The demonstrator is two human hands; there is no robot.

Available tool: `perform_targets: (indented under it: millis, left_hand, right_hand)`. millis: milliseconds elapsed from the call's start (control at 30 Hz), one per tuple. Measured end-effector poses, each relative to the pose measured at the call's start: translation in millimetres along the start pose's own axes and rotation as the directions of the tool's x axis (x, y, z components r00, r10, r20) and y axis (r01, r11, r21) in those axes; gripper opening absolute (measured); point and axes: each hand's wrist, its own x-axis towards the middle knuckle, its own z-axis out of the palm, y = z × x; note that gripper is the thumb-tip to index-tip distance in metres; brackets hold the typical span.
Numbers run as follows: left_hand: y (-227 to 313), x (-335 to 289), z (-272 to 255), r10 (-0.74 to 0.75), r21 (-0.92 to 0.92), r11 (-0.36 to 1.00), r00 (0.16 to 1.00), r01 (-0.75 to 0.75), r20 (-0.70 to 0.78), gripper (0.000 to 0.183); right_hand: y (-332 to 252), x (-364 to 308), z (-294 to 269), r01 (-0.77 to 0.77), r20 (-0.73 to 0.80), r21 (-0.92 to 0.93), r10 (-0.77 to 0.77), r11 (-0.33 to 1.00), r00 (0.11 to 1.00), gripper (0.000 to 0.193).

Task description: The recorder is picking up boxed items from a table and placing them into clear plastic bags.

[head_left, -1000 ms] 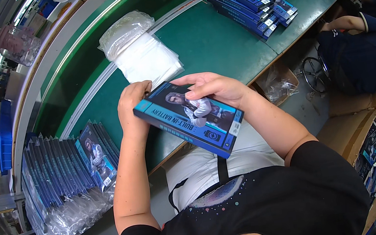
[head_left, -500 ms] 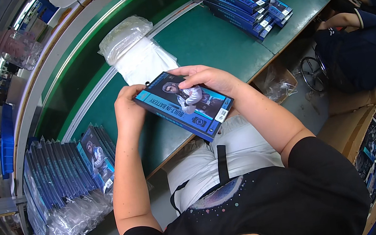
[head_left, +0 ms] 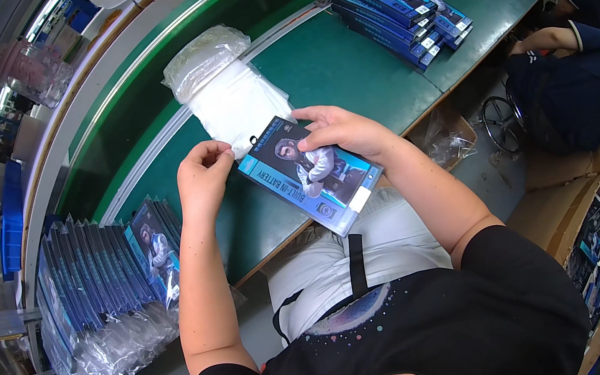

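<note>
My right hand (head_left: 346,134) grips a flat blue-and-black box (head_left: 310,178) by its far right edge, thumb lying on the printed face. The box is tilted above the table's near edge, with a small black hanging loop at its top. Close to the box's left corner, my left hand (head_left: 206,172) has its fingers pinched together at the near edge of a white, translucent plastic bag (head_left: 238,107). That bag lies on a stack of similar bags, with a clear crumpled wrapper (head_left: 207,58) around the stack's far end.
On the green table (head_left: 311,54), stacked boxes (head_left: 391,15) stand at the far right. Bagged boxes (head_left: 100,275) stand in a row at the left. A carton (head_left: 553,219) of boxes sits at right, near a seated person (head_left: 564,86). A metal rail runs behind the bags.
My left hand has let go of the box and now pinches at the bag's edge. The box has shifted slightly right and nearer, held by my right hand alone.
</note>
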Motion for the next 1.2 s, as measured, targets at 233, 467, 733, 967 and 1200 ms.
perform_targets:
  millis: [233,467,733,967,1200]
  left_hand:
    - [-2,2,0,0.034,0.012,0.999,0.997,-0.034,0.069,0.012]
    - [4,-1,-9,0.03,0.134,0.99,0.999,-0.035,0.041,0.011]
    - [2,-20,4,0.429,0.27,0.879,0.899,-0.393,-0.089,0.015]
    - [-5,-40,1,0.402,0.07,0.913,0.916,-0.402,0.005,0.027]
    - [-6,-41,21,-0.237,-0.909,0.331,0.955,0.254,0.181,0.03]
  right_hand:
    - [-7,2,8,-0.026,0.096,-0.098,0.035,0.995,0.995,0.08]
    - [5,4,10,0.101,0.048,0.035,-0.103,0.994,0.994,0.062]
    - [24,3,32,0.167,-0.179,-0.194,-0.202,0.967,0.963,0.052]
    - [19,2,35,0.195,-0.346,0.0,-0.183,0.981,0.92,0.027]
    - [28,-6,50,0.157,-0.128,-0.445,-0.236,0.882,0.963,0.023]
